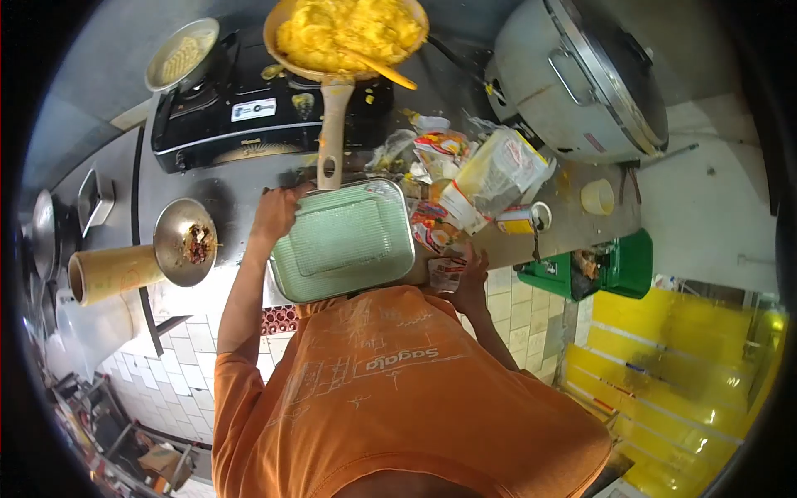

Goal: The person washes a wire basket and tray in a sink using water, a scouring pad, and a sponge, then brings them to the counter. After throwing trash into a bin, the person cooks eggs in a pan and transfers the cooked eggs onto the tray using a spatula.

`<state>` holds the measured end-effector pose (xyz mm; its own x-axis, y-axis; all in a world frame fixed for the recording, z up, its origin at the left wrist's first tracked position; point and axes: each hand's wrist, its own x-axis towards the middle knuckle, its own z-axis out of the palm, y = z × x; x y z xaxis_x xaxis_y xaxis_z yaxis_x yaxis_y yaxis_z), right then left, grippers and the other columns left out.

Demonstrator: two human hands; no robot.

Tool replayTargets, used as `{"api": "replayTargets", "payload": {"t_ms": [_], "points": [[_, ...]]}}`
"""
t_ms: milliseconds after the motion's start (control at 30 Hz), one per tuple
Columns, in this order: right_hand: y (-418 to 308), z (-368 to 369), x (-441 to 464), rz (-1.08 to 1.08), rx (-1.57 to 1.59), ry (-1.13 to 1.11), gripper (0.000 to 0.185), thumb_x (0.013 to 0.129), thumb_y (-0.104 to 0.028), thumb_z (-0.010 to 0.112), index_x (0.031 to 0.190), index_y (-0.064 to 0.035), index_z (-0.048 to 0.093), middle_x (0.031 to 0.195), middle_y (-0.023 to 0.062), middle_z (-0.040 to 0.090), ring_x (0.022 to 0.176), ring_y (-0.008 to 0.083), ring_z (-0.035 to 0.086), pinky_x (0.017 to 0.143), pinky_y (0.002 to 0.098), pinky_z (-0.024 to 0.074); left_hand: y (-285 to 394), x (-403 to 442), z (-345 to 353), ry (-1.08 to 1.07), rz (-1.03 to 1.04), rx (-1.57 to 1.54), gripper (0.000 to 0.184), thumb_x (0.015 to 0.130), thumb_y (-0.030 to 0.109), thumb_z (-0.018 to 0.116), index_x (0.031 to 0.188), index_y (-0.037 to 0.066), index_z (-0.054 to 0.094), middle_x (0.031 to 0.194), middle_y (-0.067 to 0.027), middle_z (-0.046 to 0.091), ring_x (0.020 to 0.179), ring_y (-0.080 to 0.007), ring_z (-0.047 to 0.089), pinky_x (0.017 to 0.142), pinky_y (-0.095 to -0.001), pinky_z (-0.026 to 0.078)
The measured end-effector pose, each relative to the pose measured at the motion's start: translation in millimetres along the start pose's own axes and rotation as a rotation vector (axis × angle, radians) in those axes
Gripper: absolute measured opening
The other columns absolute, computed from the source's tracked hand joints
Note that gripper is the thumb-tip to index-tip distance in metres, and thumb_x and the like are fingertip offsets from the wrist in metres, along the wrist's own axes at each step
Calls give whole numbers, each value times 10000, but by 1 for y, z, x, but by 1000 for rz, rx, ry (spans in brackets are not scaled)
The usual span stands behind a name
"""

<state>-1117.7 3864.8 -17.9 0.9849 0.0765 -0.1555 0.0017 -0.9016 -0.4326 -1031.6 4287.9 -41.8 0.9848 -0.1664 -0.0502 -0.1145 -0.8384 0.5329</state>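
My left hand is closed on the upper left rim of a green rectangular tray with a ribbed base, which tilts at the counter's front edge against my body. My right hand is by the counter edge, its fingers around the side of a small clear plastic packet; shadow partly hides this grip. Beside it lie red and white food wrappers, a large clear plastic bag with yellow on it and a yellow-labelled can on its side.
A pan of yellow food with a spatula sits on a black gas stove, next to a smaller pan. At left is a metal bowl; at right are a large cooker and green bin.
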Motion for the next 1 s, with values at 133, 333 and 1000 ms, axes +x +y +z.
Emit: {"api": "replayTargets", "payload": {"t_ms": [133, 333, 1000], "points": [[47, 50, 7, -181, 170, 168, 765, 567, -131, 849, 1247, -44, 509, 1293, 193, 455, 1205, 411, 442, 1002, 476, 400, -3, -5, -11, 33, 49, 46, 413, 943, 215, 310, 1112, 124, 676, 739, -156, 680, 792, -388, 656, 762, -500, 504], [8, 28, 15, -81, 352, 32, 837, 573, -133, 858, 1285, -40, 427, 1253, 207, 473, 1171, 419, 462, 982, 441, 411, 36, 8, -22, -73, 142, 92, 437, 803, 143, 633, 1234, 92, 594, 1080, -231, 632, 1011, -409, 591, 876, -481, 478], [19, -4, 122, 499, 675, 559, 424, 792, -77, 668, 1191, 11, 551, 1109, 201, 600, 944, 261, 623, 768, 373, 497, 241, 147, 112, -615, 29, 543, 1408, 547, 449, 878, 1526, 129, -81, 1549, -262, 119, 1292, -549, 351, 881, -696, 414]]}}
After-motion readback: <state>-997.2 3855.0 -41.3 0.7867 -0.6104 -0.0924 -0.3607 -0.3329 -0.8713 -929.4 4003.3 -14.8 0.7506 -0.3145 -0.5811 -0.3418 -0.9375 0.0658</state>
